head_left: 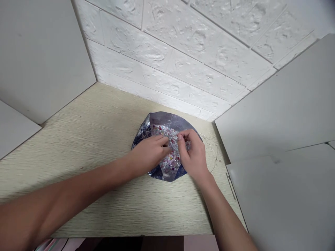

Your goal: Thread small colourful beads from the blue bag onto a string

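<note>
A heap of small beads (171,164), mostly white and clear with red, purple and yellow ones among them, lies on an opened-out shiny silver and dark-blue bag (170,120). My left hand (150,153) reaches over the beads from the left, fingers bent down to them, with a gap between thumb and forefinger. Above the right side of the heap, my right hand (193,153) is closed in a pinch of thumb and forefinger. What it pinches is too small to make out. A thin, clear thread (216,153) lies in loose loops just right of that hand.
The bag rests on a pale wood-grain tabletop (104,202). A white brick-pattern wall (167,62) rises close behind it. White panels stand at the left (44,52) and right (282,108). A metal handle (230,186) sits at the right edge.
</note>
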A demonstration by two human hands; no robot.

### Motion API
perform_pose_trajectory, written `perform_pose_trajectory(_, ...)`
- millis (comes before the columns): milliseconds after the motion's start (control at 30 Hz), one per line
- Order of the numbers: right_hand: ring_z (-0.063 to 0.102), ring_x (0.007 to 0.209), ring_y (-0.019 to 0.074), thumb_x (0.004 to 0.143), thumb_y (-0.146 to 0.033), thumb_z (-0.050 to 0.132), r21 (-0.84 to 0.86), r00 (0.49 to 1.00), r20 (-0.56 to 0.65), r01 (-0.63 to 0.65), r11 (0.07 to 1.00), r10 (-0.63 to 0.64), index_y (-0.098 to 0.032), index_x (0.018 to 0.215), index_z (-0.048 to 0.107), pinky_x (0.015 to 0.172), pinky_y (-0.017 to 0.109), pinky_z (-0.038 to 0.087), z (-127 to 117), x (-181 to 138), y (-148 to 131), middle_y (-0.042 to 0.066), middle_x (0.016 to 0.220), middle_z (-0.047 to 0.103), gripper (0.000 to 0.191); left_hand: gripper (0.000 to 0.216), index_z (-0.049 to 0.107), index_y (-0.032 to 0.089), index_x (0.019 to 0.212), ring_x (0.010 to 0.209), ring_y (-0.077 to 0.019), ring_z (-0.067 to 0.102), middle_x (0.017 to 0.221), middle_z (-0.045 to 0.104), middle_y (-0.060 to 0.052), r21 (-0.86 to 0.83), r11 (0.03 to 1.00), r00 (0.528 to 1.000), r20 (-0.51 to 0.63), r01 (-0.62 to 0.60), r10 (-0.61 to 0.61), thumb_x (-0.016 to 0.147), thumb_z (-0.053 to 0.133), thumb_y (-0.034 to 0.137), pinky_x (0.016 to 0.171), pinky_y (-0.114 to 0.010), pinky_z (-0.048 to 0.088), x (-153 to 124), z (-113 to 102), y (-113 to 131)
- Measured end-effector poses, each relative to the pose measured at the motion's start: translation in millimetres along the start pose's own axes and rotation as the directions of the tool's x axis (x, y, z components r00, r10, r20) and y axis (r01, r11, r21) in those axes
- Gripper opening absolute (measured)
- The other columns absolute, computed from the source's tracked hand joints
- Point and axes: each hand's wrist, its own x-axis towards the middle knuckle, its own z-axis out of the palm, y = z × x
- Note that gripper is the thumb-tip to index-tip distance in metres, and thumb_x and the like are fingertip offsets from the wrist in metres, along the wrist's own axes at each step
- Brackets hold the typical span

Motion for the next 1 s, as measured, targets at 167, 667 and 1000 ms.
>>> perform_pose_trajectory(167,0.063,0.094,0.0174,0.093,-0.027,0.049,0.284,0.965,-0.175,-0.14,0.949,0.195,-0.019,0.096,0.059,0.085,0.035,0.049,3,2,0,0.006,0.097,0.068,0.013,0.026,0.066,0.016,0.092,0.083,-0.0172,0.055,0.092,0.057,-0.007,-0.236,0.966,0.984,-0.114,0.11,-0.14,0.095,0.041,0.022,0.072,-0.029,0.044,0,-2,-2)
perform_pose_trajectory(667,0.025,0.047,0.0082,0.085,-0.029,0.057,0.283,0.965,-0.101,-0.205,0.937,0.242,-0.019,0.087,0.067,0.044,0.025,0.024,-4,2,-6,-0.007,0.053,0.026,0.014,0.011,0.072,0.018,0.087,0.081,-0.0165,0.064,0.087,0.07,-0.003,-0.739,0.613,0.831,-0.135,0.278,-0.539,0.08,0.064,0.021,0.072,-0.028,0.048,9,-8,-5)
perform_pose_trajectory(1000,0.043,0.048,0.0082,0.083,-0.025,0.058,0.058,0.995,-0.045,-0.083,0.995,0.086,-0.019,0.084,0.071,0.049,0.024,0.035,-3,0,-5,-0.002,0.058,0.058,0.015,0.015,0.073,0.018,0.085,0.071,-0.0143,0.062,0.074,0.069,-0.002,-0.829,0.459,0.766,-0.059,0.32,-0.64,0.074,0.073,0.029,0.064,-0.024,0.048,10,-10,-1)
